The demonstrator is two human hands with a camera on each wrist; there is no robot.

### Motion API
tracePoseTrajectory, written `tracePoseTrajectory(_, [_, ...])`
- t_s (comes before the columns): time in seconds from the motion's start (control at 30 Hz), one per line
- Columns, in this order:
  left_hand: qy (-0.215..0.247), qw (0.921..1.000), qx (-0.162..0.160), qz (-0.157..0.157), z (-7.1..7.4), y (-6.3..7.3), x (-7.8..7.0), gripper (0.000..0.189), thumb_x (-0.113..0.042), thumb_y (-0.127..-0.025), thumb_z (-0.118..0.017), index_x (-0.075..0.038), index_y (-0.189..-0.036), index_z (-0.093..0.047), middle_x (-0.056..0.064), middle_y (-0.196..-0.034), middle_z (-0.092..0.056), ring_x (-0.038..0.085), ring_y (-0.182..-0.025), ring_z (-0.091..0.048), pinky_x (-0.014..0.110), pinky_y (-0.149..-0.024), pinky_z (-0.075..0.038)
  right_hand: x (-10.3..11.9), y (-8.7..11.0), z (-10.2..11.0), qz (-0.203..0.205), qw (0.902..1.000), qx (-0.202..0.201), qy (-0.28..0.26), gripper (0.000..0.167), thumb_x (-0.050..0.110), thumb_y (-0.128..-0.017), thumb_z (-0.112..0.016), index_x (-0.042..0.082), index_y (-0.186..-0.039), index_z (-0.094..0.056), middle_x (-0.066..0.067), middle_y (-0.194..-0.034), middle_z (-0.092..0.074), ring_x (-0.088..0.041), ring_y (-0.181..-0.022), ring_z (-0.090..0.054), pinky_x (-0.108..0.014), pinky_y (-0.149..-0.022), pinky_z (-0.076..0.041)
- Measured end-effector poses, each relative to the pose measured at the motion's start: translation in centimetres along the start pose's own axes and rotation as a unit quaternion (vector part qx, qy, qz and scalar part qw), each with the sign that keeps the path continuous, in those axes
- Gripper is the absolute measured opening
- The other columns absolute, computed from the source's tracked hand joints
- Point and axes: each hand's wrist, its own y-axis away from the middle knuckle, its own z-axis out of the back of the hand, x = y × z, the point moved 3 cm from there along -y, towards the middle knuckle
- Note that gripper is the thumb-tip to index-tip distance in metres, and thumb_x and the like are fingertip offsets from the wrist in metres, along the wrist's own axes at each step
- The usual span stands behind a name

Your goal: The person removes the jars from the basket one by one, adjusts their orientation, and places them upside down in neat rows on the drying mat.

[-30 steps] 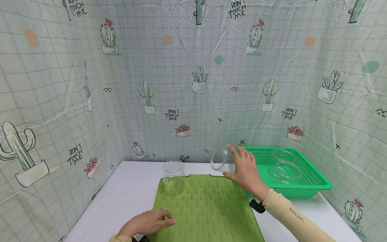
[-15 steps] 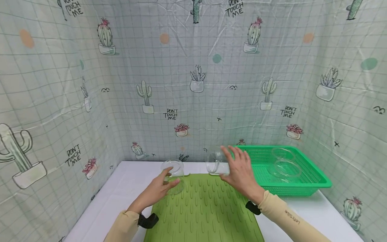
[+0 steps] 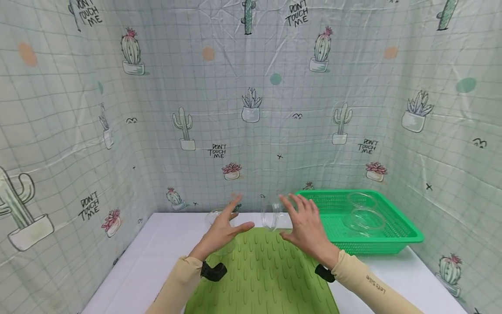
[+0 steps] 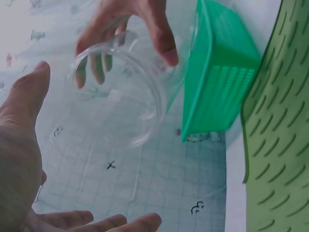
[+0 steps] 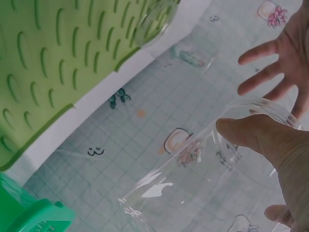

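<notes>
My right hand [image 3: 306, 224] grips a clear jar [image 3: 270, 216] by its side, thumb against the wall in the right wrist view. The jar lies sideways in the air over the back of the green mat [image 3: 262, 270], its ringed mouth towards the left. Facing that mouth is my left hand [image 3: 221, 229], fingers and thumb spread wide with a gap to the jar; the left wrist view shows the round mouth [image 4: 161, 99] beyond them. A second clear jar [image 3: 211, 216] stands at the mat's back left corner, partly hidden behind my left hand.
A green plastic basket [image 3: 376, 240] stands on the white table [image 3: 129, 266] at the back right. Inside it are clear round-rimmed jars [image 3: 364, 220]. A cactus-print curtain [image 3: 251, 152] closes off the back and both sides.
My left hand has risen from the front left of the mat, passed the standing jar and opened towards the held jar. My right hand has brought its jar slightly left.
</notes>
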Motion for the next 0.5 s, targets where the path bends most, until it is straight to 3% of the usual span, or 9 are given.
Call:
tracePoseTrajectory(0.27, [0.017,0.9983,0.048,-0.029,-2.6,-0.8,-0.7,0.091,-0.054,-0.086,-0.066,-0.033,-0.156,-0.012,0.007,-0.163,-0.011,0.045,-0.139,-0.033,0.056,-0.102,-0.042,0.7,0.0,0.2,0.022,0.9997,-0.010,0.004,0.112,0.041,-0.049,-0.095,0.018,-0.145,-0.041,-0.019,-0.136,-0.051,-0.042,-0.126,-0.047,-0.062,-0.101,-0.038])
tracePoseTrajectory(0.5, [0.028,0.9976,0.049,-0.040,-3.7,-1.1,-1.1,0.083,-0.050,-0.089,-0.064,-0.034,-0.155,-0.015,0.008,-0.162,-0.015,0.045,-0.135,-0.040,0.052,-0.096,-0.048,1.5,0.3,0.1,0.038,0.9992,0.006,0.006,0.114,0.043,-0.049,-0.095,0.018,-0.146,-0.041,-0.018,-0.136,-0.051,-0.040,-0.127,-0.047,-0.061,-0.102,-0.038])
